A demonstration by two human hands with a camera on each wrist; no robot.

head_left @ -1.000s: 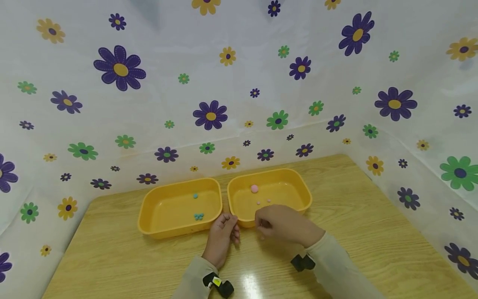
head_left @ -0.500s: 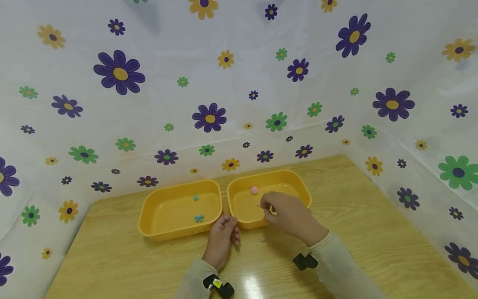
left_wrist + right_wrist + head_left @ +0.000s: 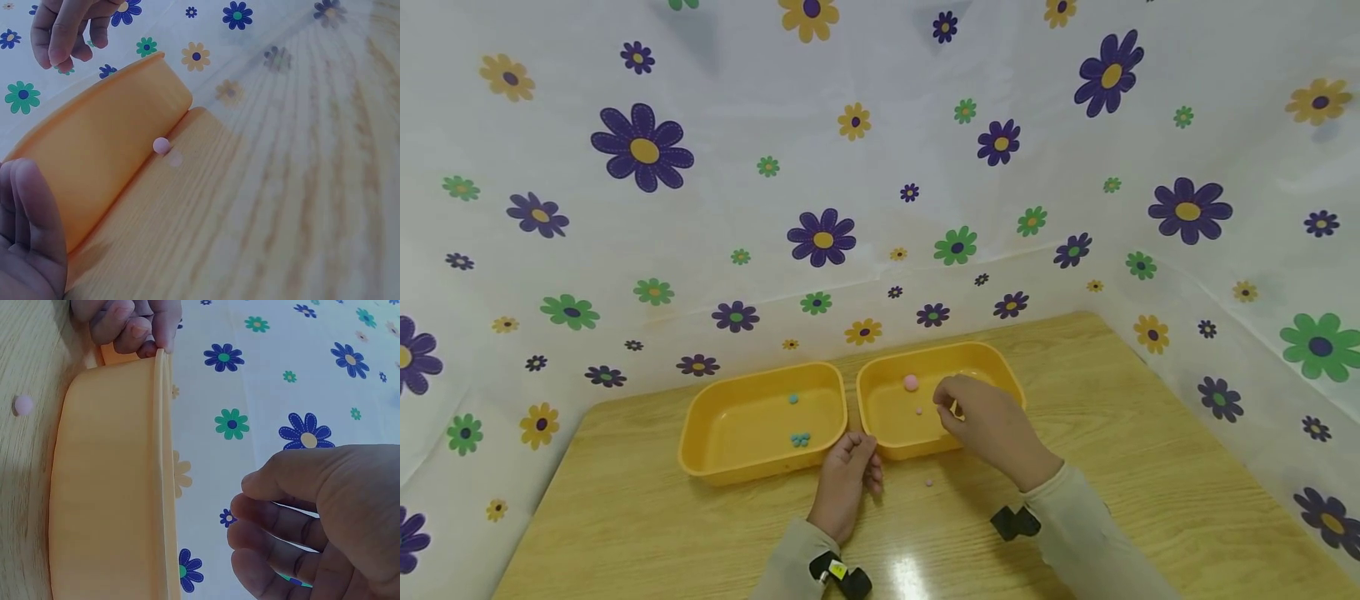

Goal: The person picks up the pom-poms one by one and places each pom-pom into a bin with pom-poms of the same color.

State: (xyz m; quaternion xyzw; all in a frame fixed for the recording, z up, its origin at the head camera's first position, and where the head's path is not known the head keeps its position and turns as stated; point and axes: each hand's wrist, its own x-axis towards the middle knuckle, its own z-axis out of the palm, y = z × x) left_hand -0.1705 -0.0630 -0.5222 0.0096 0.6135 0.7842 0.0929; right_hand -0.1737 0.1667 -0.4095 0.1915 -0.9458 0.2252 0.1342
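Note:
Two yellow trays stand side by side. The right tray [image 3: 1017,392] holds a larger pink ball [image 3: 911,382] and a tiny pink ball [image 3: 919,411]. My right hand [image 3: 996,429] hovers above this tray, its fingers loosely bent with nothing visible between them in the right wrist view. My left hand [image 3: 842,483] rests at the near corners between the trays, fingers relaxed, a fingertip touching the right tray's rim. Another small pink ball [image 3: 928,482] lies on the table just in front of the right tray.
The left tray [image 3: 687,446] contains a teal ball [image 3: 793,399] and a cluster of several small teal balls [image 3: 801,439]. Both trays stand on a wooden table [image 3: 625,517], near a flower-printed white sheet [image 3: 715,208] that surrounds its back and sides.
The right hand has moved from the right tray's near edge up and over the tray. The small pink ball on the table has come into view. The left hand has stayed put.

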